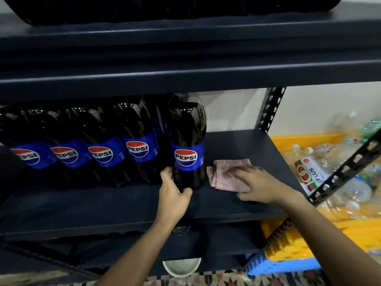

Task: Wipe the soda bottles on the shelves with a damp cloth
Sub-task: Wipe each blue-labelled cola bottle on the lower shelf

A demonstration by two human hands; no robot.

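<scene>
**Left hand on a Pepsi bottle, right hand flat on the cloth**

On the dark shelf (237, 145) a row of Pepsi bottles (82, 145) stands upright along the left, labels facing out. The rightmost bottle (187, 141) stands slightly forward of the row. The left hand (173, 193) grips its lower body, fingers curled behind it and thumb in front. Just beside that bottle, to the right, a folded pink cloth (224, 174) lies flat on the shelf. The right hand (261, 184) rests on the cloth with fingers spread and straight, pressing it down. Beyond the shelf's right edge, a yellow crate (288, 250) holds empty plastic bottles (321, 170).
</scene>
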